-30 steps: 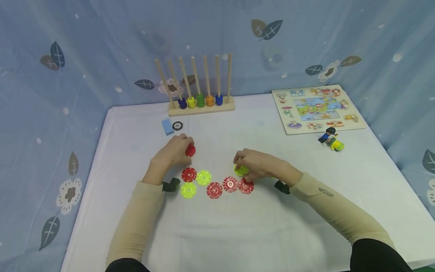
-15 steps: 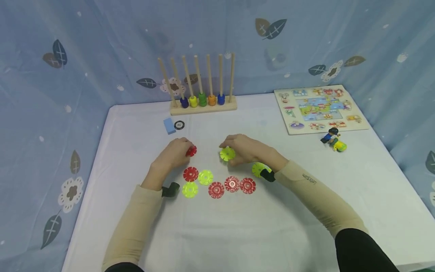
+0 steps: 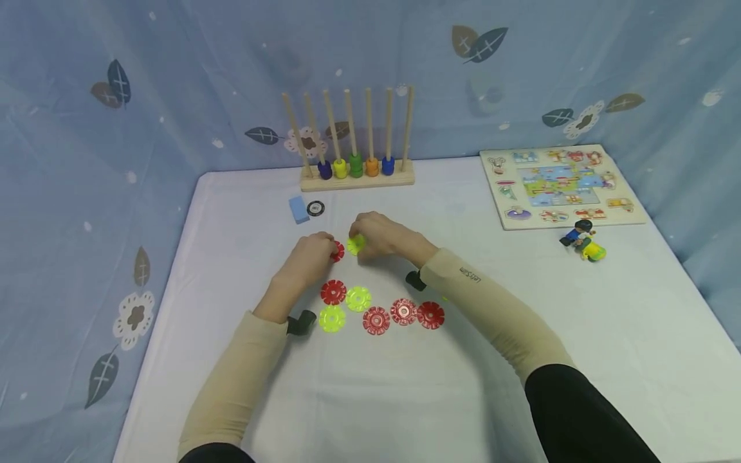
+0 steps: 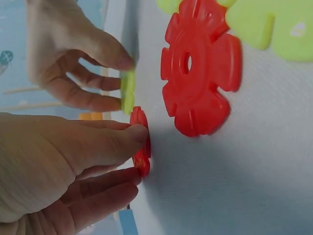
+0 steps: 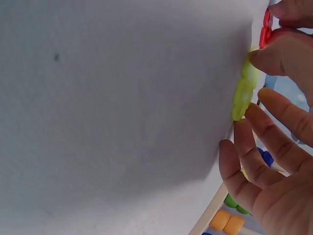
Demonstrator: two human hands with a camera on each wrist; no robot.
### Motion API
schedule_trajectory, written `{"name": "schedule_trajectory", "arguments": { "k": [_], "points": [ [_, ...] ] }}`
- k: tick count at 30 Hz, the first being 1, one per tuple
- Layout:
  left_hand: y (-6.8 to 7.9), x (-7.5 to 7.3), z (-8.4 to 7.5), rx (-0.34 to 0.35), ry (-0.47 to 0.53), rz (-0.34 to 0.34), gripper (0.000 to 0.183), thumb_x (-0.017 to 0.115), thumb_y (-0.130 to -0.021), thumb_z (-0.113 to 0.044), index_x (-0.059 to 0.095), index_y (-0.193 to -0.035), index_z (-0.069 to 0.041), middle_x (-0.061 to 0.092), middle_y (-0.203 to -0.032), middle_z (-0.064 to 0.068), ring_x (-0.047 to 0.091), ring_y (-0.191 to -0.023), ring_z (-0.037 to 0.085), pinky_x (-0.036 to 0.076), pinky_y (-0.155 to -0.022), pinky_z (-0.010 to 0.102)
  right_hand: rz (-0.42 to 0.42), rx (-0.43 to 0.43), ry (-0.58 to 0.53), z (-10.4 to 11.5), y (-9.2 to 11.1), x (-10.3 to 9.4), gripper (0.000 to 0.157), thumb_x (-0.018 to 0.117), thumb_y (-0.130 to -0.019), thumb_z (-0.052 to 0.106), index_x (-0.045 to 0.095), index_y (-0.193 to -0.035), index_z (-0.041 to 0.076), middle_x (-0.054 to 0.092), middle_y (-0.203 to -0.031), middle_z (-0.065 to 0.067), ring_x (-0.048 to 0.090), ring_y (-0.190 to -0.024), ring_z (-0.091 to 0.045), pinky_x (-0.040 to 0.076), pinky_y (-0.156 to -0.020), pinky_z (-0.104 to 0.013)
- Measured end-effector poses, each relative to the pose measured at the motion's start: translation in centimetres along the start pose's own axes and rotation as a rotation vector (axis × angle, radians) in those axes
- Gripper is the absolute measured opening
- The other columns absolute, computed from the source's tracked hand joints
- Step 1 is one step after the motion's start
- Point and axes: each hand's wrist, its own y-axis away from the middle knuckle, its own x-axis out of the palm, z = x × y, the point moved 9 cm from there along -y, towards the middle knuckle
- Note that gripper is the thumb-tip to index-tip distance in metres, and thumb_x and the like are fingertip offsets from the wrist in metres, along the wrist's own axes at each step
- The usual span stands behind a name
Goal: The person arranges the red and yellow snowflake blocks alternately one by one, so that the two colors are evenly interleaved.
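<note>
My left hand (image 3: 307, 259) pinches a red flower-shaped disc (image 4: 141, 142) between thumb and fingers, close over the white table. Just to its right, my right hand (image 3: 384, 236) holds a yellow-green notched disc (image 5: 246, 85) by its edges, thumb on one side and fingers on the other. The two discs are side by side, edges close together. Nearer the front lie a red disc (image 3: 333, 292), a yellow-green disc (image 3: 358, 299), another yellow-green disc (image 3: 332, 319), and a row of red discs (image 3: 403, 312). A yellow-green disc is mostly hidden under the right forearm.
A wooden peg stand (image 3: 357, 182) with coloured beads stands at the back. In front of it lie a blue block (image 3: 298, 209) and a black-and-white round chip (image 3: 315, 208). At the right are a picture puzzle board (image 3: 564, 186) and small toy figures (image 3: 583, 240).
My right hand has lifted the yellow-green disc from near the red row and carried it left and away, beside the left hand's red disc. The left hand stays nearly in place.
</note>
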Motion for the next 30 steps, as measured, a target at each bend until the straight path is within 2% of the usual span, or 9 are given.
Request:
{"name": "schedule_trajectory", "arguments": {
  "k": [3, 8, 10, 15, 18, 22, 25, 30],
  "points": [
    [0.0, 0.0, 0.3, -0.022, 0.024, 0.017, 0.016, 0.069, -0.085, -0.002, 0.075, -0.100, -0.004, 0.068, -0.117, 0.018, 0.066, -0.109, 0.034, 0.053, -0.096, 0.042, -0.002, -0.013, 0.001, 0.2, 0.0, 0.1, 0.047, 0.075, -0.080, 0.023, 0.064, -0.123, 0.008, 0.063, -0.127, -0.010, 0.055, -0.122, -0.027, 0.041, -0.110, -0.042],
    [0.0, 0.3, 0.9, -0.055, 0.088, 0.036, 0.020, 0.072, -0.083, -0.003, 0.074, -0.102, -0.004, 0.073, -0.105, 0.013, 0.069, -0.101, 0.030, 0.056, -0.091, 0.039, -0.021, -0.025, -0.010, -0.1, -0.1, 0.4, 0.046, 0.075, -0.083, 0.024, 0.063, -0.124, 0.007, 0.065, -0.127, -0.009, 0.059, -0.120, -0.023, 0.041, -0.111, -0.038],
    [-0.1, 0.4, 1.0, -0.064, 0.097, 0.043, 0.022, 0.073, -0.083, -0.004, 0.073, -0.105, -0.005, 0.074, -0.105, 0.012, 0.069, -0.101, 0.029, 0.056, -0.091, 0.038, -0.039, -0.038, -0.016, -0.1, -0.1, 0.4, 0.046, 0.075, -0.083, 0.025, 0.064, -0.123, 0.007, 0.065, -0.126, -0.009, 0.060, -0.119, -0.023, 0.041, -0.111, -0.038],
    [-0.2, 0.3, 0.8, -0.060, 0.065, 0.037, 0.021, 0.074, -0.083, -0.007, 0.072, -0.104, -0.006, 0.075, -0.100, 0.010, 0.070, -0.094, 0.027, 0.057, -0.087, 0.037, -0.074, -0.068, -0.025, -0.2, 0.3, 0.2, 0.046, 0.075, -0.083, 0.029, 0.064, -0.124, 0.009, 0.065, -0.128, -0.008, 0.060, -0.120, -0.023, 0.041, -0.111, -0.038],
    [-0.4, 0.1, 0.6, -0.052, 0.044, 0.027, 0.022, 0.075, -0.083, -0.008, 0.070, -0.104, -0.005, 0.074, -0.097, 0.011, 0.070, -0.091, 0.027, 0.057, -0.084, 0.037, -0.092, -0.084, -0.059, -0.4, 0.9, -0.3, 0.048, 0.073, -0.085, 0.032, 0.062, -0.126, 0.010, 0.062, -0.131, -0.007, 0.061, -0.117, -0.023, 0.046, -0.106, -0.037],
    [-0.6, 0.1, 0.9, -0.086, 0.059, 0.036, 0.034, 0.076, -0.082, -0.012, 0.065, -0.113, -0.006, 0.072, -0.101, 0.011, 0.068, -0.095, 0.029, 0.056, -0.086, 0.038, -0.141, -0.067, -0.114, -2.0, 2.8, -1.7, 0.046, 0.068, -0.089, 0.036, 0.061, -0.127, 0.011, 0.061, -0.132, -0.008, 0.062, -0.111, -0.022, 0.050, -0.098, -0.038],
    [-0.6, 0.1, 1.5, -0.133, 0.086, 0.046, 0.043, 0.078, -0.080, -0.014, 0.063, -0.120, -0.008, 0.069, -0.106, 0.012, 0.062, -0.100, 0.029, 0.055, -0.089, 0.040, -0.184, -0.048, -0.110, -3.8, 4.9, -2.7, 0.043, 0.065, -0.091, 0.036, 0.063, -0.126, 0.010, 0.063, -0.128, -0.009, 0.064, -0.108, -0.023, 0.051, -0.096, -0.039],
    [-0.6, 0.3, 2.2, -0.163, 0.120, 0.066, 0.046, 0.079, -0.079, -0.014, 0.064, -0.122, -0.009, 0.068, -0.112, 0.011, 0.056, -0.103, 0.027, 0.052, -0.094, 0.040, -0.202, -0.012, -0.096, -6.8, 8.9, -3.1, 0.040, 0.066, -0.091, 0.034, 0.065, -0.123, 0.009, 0.068, -0.120, -0.009, 0.066, -0.102, -0.022, 0.053, -0.090, -0.039]
  ]
}}
